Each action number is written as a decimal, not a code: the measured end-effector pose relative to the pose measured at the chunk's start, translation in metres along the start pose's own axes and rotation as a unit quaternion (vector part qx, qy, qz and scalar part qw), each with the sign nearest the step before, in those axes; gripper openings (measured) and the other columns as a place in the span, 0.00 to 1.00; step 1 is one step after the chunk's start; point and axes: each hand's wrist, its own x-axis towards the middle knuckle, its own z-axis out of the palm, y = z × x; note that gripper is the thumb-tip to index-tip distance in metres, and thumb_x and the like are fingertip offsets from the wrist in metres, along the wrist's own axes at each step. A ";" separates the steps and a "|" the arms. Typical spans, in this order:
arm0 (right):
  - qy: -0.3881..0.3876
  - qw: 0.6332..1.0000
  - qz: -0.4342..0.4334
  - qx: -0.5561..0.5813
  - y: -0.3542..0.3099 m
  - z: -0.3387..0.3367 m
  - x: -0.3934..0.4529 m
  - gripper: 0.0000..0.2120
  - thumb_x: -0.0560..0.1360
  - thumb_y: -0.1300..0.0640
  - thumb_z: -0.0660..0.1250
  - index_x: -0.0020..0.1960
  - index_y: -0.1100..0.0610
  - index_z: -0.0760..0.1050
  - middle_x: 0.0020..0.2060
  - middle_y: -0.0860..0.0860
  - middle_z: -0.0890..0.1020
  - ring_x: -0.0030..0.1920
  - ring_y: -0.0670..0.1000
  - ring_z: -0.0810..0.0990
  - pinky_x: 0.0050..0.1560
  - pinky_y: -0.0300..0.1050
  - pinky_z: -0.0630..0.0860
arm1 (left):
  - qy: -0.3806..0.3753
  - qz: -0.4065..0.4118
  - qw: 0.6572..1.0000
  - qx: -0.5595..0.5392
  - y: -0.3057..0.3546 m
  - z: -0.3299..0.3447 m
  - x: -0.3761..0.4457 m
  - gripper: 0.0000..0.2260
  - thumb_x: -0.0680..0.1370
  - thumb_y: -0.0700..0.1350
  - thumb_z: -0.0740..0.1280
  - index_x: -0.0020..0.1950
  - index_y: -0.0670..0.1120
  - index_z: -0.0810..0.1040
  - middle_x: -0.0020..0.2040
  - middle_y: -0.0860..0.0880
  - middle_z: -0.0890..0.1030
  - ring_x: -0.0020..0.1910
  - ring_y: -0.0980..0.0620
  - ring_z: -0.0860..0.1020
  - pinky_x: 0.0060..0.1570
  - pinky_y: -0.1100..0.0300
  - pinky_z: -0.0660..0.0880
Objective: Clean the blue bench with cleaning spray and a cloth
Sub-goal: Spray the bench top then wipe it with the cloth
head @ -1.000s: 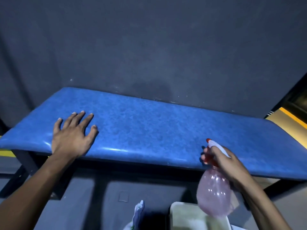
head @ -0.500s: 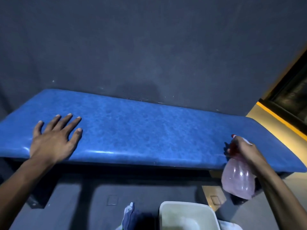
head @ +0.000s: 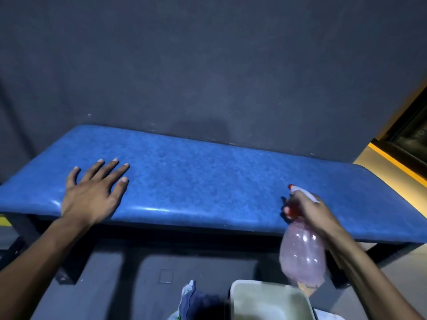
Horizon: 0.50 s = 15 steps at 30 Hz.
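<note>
The blue bench (head: 208,181) runs across the middle of the view against a dark wall. My left hand (head: 92,195) lies flat on its left part, fingers spread, holding nothing. My right hand (head: 309,211) grips the neck of a clear pinkish spray bottle (head: 302,257) with a white and red trigger head, held over the bench's front edge on the right; the nozzle points left over the seat. A cloth (head: 191,301) lies bunched at the bottom centre, below the bench.
A pale plastic tub (head: 272,301) sits at the bottom, right of the cloth. The dark wall (head: 208,65) stands right behind the bench. A yellow-edged step (head: 392,167) and dark opening lie at the far right. Dark bench legs show under both ends.
The view has shifted back to the left. My right hand with the bottle has moved left along the front edge. My left hand stays flat on the bench.
</note>
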 end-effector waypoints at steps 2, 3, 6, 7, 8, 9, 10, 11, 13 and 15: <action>-0.063 0.998 -0.030 0.007 -0.001 0.024 -0.014 0.06 0.83 0.57 0.63 0.56 0.53 0.79 0.36 0.52 0.81 0.35 0.54 0.78 0.42 0.48 0.74 | 0.002 -0.002 1.000 -0.004 0.001 0.000 0.000 0.28 0.80 0.66 0.42 0.78 0.66 0.62 0.80 0.61 0.62 0.80 0.56 0.57 0.76 0.45 0.46; -0.093 0.995 -0.043 -0.010 -0.003 0.035 -0.021 0.07 0.84 0.56 0.62 0.56 0.53 0.79 0.37 0.51 0.82 0.36 0.54 0.79 0.41 0.46 0.74 | 0.004 -0.002 1.000 -0.006 0.001 0.000 0.000 0.28 0.80 0.66 0.42 0.78 0.66 0.62 0.80 0.61 0.63 0.80 0.56 0.57 0.76 0.45 0.46; -0.150 0.980 -0.060 -0.112 -0.002 0.066 -0.039 0.11 0.79 0.51 0.62 0.49 0.55 0.81 0.34 0.53 0.84 0.35 0.52 0.80 0.41 0.47 0.73 | 0.006 -0.004 1.000 -0.010 0.001 0.000 0.000 0.28 0.80 0.66 0.42 0.78 0.65 0.63 0.80 0.60 0.63 0.80 0.56 0.58 0.76 0.45 0.47; -0.159 0.976 -0.056 -0.137 0.000 0.073 -0.043 0.14 0.77 0.49 0.61 0.46 0.57 0.81 0.32 0.54 0.84 0.34 0.52 0.79 0.40 0.47 0.72 | 0.007 -0.005 1.000 -0.010 0.001 0.000 -0.001 0.28 0.80 0.66 0.42 0.78 0.65 0.63 0.80 0.60 0.63 0.80 0.56 0.58 0.77 0.45 0.47; -0.160 0.974 -0.052 -0.153 0.001 0.078 -0.046 0.16 0.76 0.47 0.61 0.46 0.58 0.80 0.32 0.54 0.84 0.32 0.51 0.77 0.39 0.48 0.71 | 0.009 -0.006 1.000 -0.010 0.001 0.000 0.000 0.28 0.80 0.66 0.42 0.78 0.65 0.63 0.80 0.60 0.63 0.80 0.56 0.58 0.77 0.45 0.47; -0.156 0.974 -0.053 -0.158 0.003 0.080 -0.049 0.18 0.75 0.45 0.60 0.45 0.59 0.79 0.32 0.54 0.84 0.31 0.51 0.76 0.38 0.47 0.71 | 0.010 -0.006 1.000 -0.009 0.001 0.000 -0.001 0.28 0.80 0.65 0.42 0.78 0.65 0.63 0.80 0.60 0.63 0.80 0.56 0.58 0.77 0.44 0.47; -0.150 0.975 -0.061 -0.150 0.003 0.079 -0.049 0.19 0.74 0.44 0.60 0.44 0.59 0.79 0.32 0.54 0.84 0.31 0.51 0.76 0.38 0.48 0.71 | 0.010 -0.006 1.000 -0.009 0.001 0.000 -0.001 0.27 0.80 0.65 0.42 0.78 0.65 0.63 0.80 0.60 0.63 0.80 0.56 0.58 0.77 0.45 0.47; -0.146 0.979 -0.066 -0.128 0.003 0.077 -0.049 0.19 0.74 0.43 0.61 0.43 0.58 0.79 0.32 0.53 0.84 0.33 0.52 0.77 0.40 0.48 0.71 | 0.010 -0.005 1.000 -0.010 0.002 -0.001 -0.001 0.27 0.80 0.65 0.43 0.78 0.65 0.63 0.80 0.60 0.63 0.80 0.56 0.58 0.77 0.45 0.47; -0.149 0.984 -0.063 -0.075 -0.001 0.071 -0.045 0.12 0.78 0.47 0.63 0.45 0.54 0.79 0.35 0.52 0.83 0.38 0.55 0.79 0.43 0.49 0.72 | 0.012 -0.007 1.000 -0.012 0.002 0.000 -0.001 0.27 0.80 0.65 0.43 0.78 0.65 0.64 0.80 0.60 0.63 0.80 0.56 0.58 0.77 0.44 0.47; -0.155 0.986 -0.051 -0.036 -0.007 0.069 -0.042 0.06 0.81 0.53 0.65 0.50 0.52 0.80 0.38 0.52 0.82 0.41 0.57 0.80 0.47 0.52 0.74 | 0.011 -0.008 1.000 -0.010 0.002 0.000 -0.001 0.27 0.80 0.64 0.43 0.78 0.65 0.64 0.80 0.60 0.63 0.80 0.56 0.58 0.77 0.44 0.47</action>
